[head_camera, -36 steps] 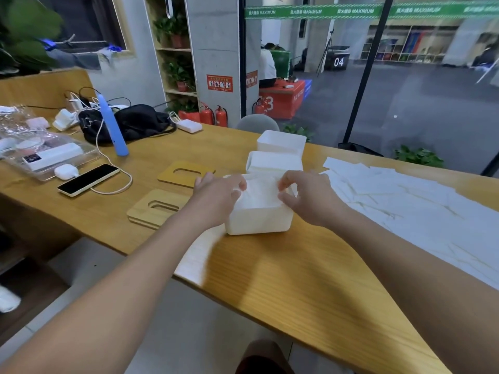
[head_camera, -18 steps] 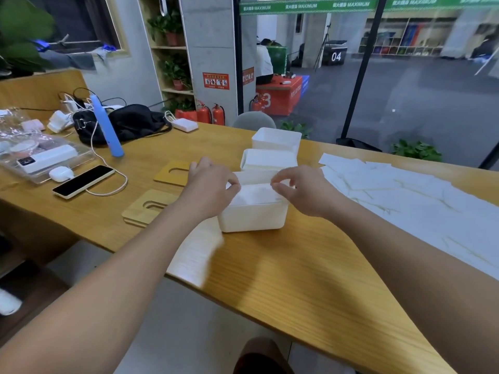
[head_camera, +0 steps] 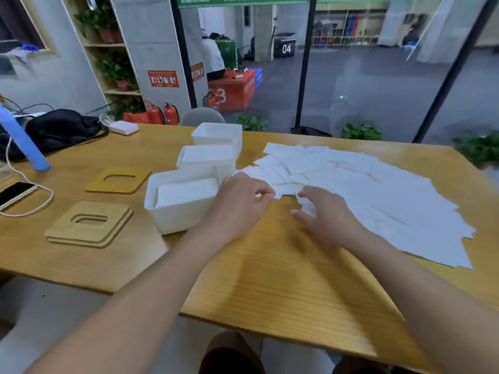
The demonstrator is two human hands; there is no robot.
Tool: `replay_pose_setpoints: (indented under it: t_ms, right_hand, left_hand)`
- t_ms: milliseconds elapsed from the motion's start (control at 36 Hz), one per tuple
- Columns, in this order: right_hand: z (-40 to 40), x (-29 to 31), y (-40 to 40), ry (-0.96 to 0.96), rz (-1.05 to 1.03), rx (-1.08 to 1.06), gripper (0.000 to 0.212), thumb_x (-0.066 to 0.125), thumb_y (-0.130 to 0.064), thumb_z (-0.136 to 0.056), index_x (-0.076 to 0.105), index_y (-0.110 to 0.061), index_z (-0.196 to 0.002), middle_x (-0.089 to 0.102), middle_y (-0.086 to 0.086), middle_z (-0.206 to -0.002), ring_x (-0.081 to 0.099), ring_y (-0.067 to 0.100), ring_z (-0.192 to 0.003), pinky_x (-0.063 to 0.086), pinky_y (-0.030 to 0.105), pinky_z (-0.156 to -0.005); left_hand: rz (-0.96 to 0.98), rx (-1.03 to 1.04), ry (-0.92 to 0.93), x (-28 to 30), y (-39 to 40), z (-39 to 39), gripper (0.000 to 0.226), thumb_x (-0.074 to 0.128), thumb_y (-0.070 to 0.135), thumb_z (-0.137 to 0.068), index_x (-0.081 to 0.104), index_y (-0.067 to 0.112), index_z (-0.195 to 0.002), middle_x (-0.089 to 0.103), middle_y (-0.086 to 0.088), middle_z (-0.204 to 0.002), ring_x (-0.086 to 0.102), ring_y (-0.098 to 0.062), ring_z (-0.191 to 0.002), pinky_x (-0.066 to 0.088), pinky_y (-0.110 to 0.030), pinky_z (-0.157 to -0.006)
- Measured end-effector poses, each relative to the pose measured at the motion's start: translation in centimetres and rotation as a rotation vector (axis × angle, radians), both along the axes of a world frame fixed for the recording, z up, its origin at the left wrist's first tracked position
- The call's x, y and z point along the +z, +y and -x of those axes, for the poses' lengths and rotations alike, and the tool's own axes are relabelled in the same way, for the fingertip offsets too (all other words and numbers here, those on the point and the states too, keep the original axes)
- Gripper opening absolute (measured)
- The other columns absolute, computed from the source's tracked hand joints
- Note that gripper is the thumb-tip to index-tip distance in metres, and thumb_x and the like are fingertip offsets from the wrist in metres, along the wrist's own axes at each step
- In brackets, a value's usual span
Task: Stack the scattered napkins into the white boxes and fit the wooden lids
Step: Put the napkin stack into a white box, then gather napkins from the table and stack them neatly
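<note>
Three white boxes stand in a row at the table's middle. The nearest box (head_camera: 178,214) holds a stack of napkins (head_camera: 186,191), the middle box (head_camera: 206,157) is also filled, and the far box (head_camera: 218,133) looks empty. Scattered napkins (head_camera: 364,190) cover the table's right side. My left hand (head_camera: 237,203) is just right of the nearest box, its curled fingers pinching the corner of a napkin at the pile's edge. My right hand (head_camera: 324,214) lies with spread fingers on the near edge of the pile. Two stacked wooden lids (head_camera: 89,225) and a single lid (head_camera: 118,179) lie left of the boxes.
A phone (head_camera: 16,193) on a white cable lies at the left edge, with a blue tube (head_camera: 24,141), a black bag (head_camera: 62,128) and a white charger (head_camera: 122,128) behind it. The wooden table's (head_camera: 270,279) front edge runs close below my forearms.
Both hands have left the nearest box and moved right to the edge of the napkin pile. The stack they pressed now lies in that box. My view has turned to the right.
</note>
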State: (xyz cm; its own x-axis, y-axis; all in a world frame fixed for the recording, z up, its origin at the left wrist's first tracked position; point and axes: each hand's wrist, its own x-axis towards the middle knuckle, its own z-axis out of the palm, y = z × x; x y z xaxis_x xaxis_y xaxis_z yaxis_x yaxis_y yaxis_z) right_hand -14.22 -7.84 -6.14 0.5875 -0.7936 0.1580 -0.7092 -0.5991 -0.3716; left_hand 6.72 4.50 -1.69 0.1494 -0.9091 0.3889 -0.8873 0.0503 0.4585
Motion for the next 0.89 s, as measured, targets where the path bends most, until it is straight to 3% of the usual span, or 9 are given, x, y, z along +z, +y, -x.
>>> replay_pose_setpoints:
  t_ms: [83,194,278,361,444,583,694,778,889]
  right_hand:
    - [1.6,-1.1,-0.4,0.044,0.03,0.027,0.063,0.058,-0.062,-0.1,0.061,-0.022,-0.148,0.056,-0.003,-0.156,0.047,0.02,-0.148,0.034,0.047,-0.122]
    - [2.6,-2.8,-0.9,0.071,0.024,0.077,0.076,0.035,-0.078,-0.094,0.061,-0.027,-0.143,0.053,-0.008,-0.155,0.04,0.018,-0.151,0.03,0.048,-0.121]
    - [3.0,-3.5,-1.1,0.061,0.066,0.09,0.069,0.037,-0.077,-0.097,0.06,-0.03,-0.142,0.051,-0.013,-0.156,0.038,0.014,-0.151,0.025,0.049,-0.124]
    - [2.7,-3.5,-1.3,0.06,0.097,0.076,0.067,0.033,-0.079,-0.096,0.065,-0.032,-0.132,0.056,-0.016,-0.147,0.044,0.014,-0.144,0.025,0.049,-0.122]
    - [1.9,-3.1,-2.0,0.037,0.119,0.072,0.055,0.04,-0.075,-0.099,0.068,-0.033,-0.121,0.061,-0.016,-0.138,0.05,0.018,-0.138,0.026,0.047,-0.12]
    - [0.7,-3.3,-2.5,-0.026,0.067,0.082,0.057,0.046,-0.071,-0.102,0.068,-0.028,-0.131,0.059,-0.01,-0.148,0.045,0.018,-0.143,0.022,0.04,-0.119]
    - [1.0,-4.2,-2.7,-0.019,0.058,0.117,0.071,0.035,-0.08,-0.096,0.064,-0.031,-0.139,0.054,-0.012,-0.154,0.039,0.014,-0.148,0.021,0.042,-0.126]
    - [1.2,-4.2,-3.1,-0.029,0.057,0.118,0.065,0.041,-0.078,-0.1,0.063,-0.033,-0.141,0.051,-0.014,-0.156,0.036,0.011,-0.149,0.019,0.038,-0.126]
    - [1.2,-4.2,-3.5,-0.058,0.038,0.114,0.066,0.04,-0.079,-0.098,0.065,-0.034,-0.141,0.054,-0.018,-0.154,0.039,0.008,-0.147,0.023,0.039,-0.126]
  left_hand:
    - [-0.063,-0.019,0.002,-2.0,-1.5,1.5,0.022,0.061,0.039,-0.107,0.082,0.035,-0.114,0.077,0.018,-0.112,0.059,-0.012,-0.121,0.044,-0.042,-0.112]
    - [-0.135,-0.002,-0.006,-4.5,-3.4,2.6,0.021,0.061,0.04,-0.107,0.079,0.037,-0.119,0.076,0.016,-0.121,0.058,-0.012,-0.125,0.04,-0.04,-0.113]
    - [-0.174,0.015,-0.001,-6.1,-4.5,2.5,0.022,0.06,0.04,-0.107,0.076,0.04,-0.122,0.071,0.018,-0.131,0.052,-0.015,-0.131,0.038,-0.039,-0.115]
    - [-0.144,0.009,-0.016,-6.5,-5.7,2.3,0.023,0.059,0.029,-0.109,0.077,0.028,-0.124,0.069,0.013,-0.133,0.051,-0.018,-0.134,0.034,-0.035,-0.112]
    - [-0.143,0.044,-0.009,-6.5,-7.3,1.9,0.029,0.056,0.027,-0.111,0.076,0.023,-0.133,0.063,0.004,-0.149,0.043,-0.02,-0.147,0.03,-0.038,-0.121]
    - [-0.191,0.048,-0.047,-6.8,-9.8,0.7,0.029,0.051,0.027,-0.113,0.074,0.019,-0.129,0.063,-0.002,-0.143,0.045,-0.023,-0.145,0.03,-0.042,-0.119]
    - [-0.194,0.047,-0.028,-6.7,-10.6,0.1,0.035,0.054,0.028,-0.112,0.067,0.019,-0.143,0.058,-0.002,-0.152,0.039,-0.019,-0.151,0.024,-0.038,-0.123]
    - [-0.209,0.051,0.015,-6.8,-10.6,-0.4,0.038,0.054,0.031,-0.113,0.065,0.019,-0.148,0.054,0.001,-0.16,0.038,-0.017,-0.154,0.023,-0.036,-0.126]
    - [-0.173,0.051,-0.044,-6.7,-10.5,-0.7,0.035,0.054,0.03,-0.112,0.07,0.01,-0.137,0.065,-0.003,-0.146,0.051,-0.021,-0.138,0.025,-0.029,-0.118]
